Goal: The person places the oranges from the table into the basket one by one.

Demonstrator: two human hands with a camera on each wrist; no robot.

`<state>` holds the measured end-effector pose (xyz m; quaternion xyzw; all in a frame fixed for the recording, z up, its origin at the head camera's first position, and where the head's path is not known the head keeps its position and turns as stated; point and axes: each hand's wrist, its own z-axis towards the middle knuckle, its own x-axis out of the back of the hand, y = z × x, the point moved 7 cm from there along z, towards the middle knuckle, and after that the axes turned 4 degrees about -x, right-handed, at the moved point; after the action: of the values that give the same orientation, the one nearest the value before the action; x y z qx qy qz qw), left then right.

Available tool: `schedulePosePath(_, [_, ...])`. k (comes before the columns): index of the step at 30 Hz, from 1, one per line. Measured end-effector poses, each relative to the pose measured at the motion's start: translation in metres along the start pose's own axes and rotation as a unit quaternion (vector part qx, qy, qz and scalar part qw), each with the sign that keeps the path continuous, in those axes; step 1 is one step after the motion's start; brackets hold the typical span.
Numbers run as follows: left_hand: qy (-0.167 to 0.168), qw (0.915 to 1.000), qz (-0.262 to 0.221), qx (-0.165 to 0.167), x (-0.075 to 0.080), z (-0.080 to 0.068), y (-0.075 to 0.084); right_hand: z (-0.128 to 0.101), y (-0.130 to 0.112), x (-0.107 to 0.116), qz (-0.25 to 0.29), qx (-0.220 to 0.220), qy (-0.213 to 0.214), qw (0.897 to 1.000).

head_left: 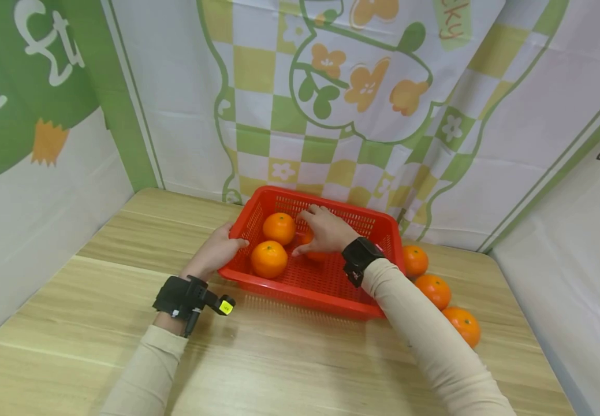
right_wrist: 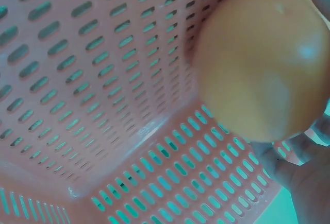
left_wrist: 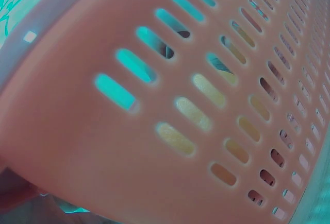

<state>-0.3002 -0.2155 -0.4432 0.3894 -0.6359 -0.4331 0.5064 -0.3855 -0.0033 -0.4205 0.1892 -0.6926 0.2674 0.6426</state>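
Observation:
A red plastic basket [head_left: 300, 297] with slotted walls stands on the table. My left hand [head_left: 215, 251] grips its left rim, the thumb over the edge. The slotted basket wall [left_wrist: 93, 152] fills the left wrist view. Inside the basket, my right hand [head_left: 331, 231] holds an orange [head_left: 315, 254], its fingers on the far side and its thumb on the near left. In the right wrist view the fingers curve around that orange [right_wrist: 263, 64], close above the basket floor. Two more oranges, one behind [head_left: 279, 229] and one in front [head_left: 269, 259], lie at the basket's left end.
Three oranges, far [head_left: 415, 260], middle [head_left: 433, 290] and near [head_left: 463, 326], lie in a row right of the basket, beside the right sleeve [head_left: 429, 335]. A patterned cloth [head_left: 258, 104] hangs behind the wooden table [head_left: 289, 370]. White panels flank both sides.

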Motion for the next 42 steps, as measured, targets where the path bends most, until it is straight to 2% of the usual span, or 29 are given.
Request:
schedulePosePath(8, [-0.002,1.0,0.004,-0.002,0.0,0.002,0.001,-0.003,0.006,0.01,0.02,-0.005,0.003,1.0])
schedulePosePath(12, [-0.003,1.0,0.004,0.001,-0.001,0.003,0.0,-0.01,0.007,0.027,0.037,-0.004,0.015,0.999])
schedulePosePath(20, [-0.001,1.0,0.007,0.006,0.0,0.002,-0.003,-0.028,0.012,0.059,0.058,0.034,0.057,0.996])
schedulePosePath(30, [-0.003,1.0,-0.003,-0.001,0.0,0.0,-0.001,-0.052,0.029,0.08,0.051,-0.008,0.04,0.998])
schedulePosePath(42, [-0.001,1.0,-0.003,0.0,0.0,0.001,-0.001,-0.089,0.036,0.105,0.06,0.007,0.066,0.996])
